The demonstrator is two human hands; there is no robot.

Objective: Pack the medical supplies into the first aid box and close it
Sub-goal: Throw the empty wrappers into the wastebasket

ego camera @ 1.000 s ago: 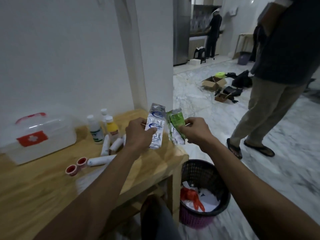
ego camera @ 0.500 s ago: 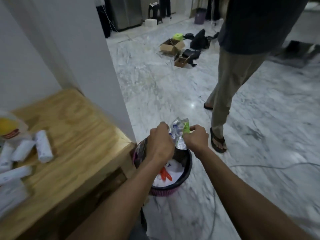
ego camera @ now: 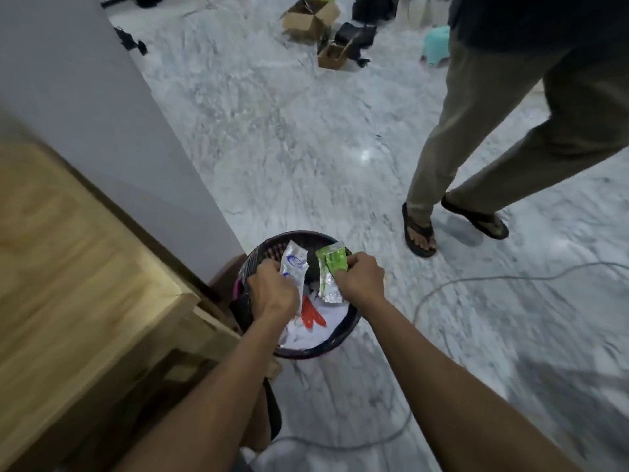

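Observation:
My left hand (ego camera: 273, 288) grips a white and blue blister strip (ego camera: 293, 266). My right hand (ego camera: 360, 277) grips a green and silver blister strip (ego camera: 331, 271). Both hands hover side by side over a dark plastic waste basket (ego camera: 344, 330) on the floor, the strips a little apart. Inside the basket lie white paper and an orange scrap (ego camera: 311, 315). The first aid box and the other supplies are out of view.
The wooden table (ego camera: 68, 267) fills the left side, its corner next to the basket. A white pillar (ego camera: 112, 107) stands behind it. A person in khaki trousers and sandals (ego camera: 420, 233) stands at the right. A cable (ego camera: 476, 284) lies across the marble floor. Cardboard boxes (ego camera: 311, 20) sit far back.
I have turned away from the table and lowered both hands over the basket. The two strips, held together half a second ago, are now pulled apart. The box and bottles left the view.

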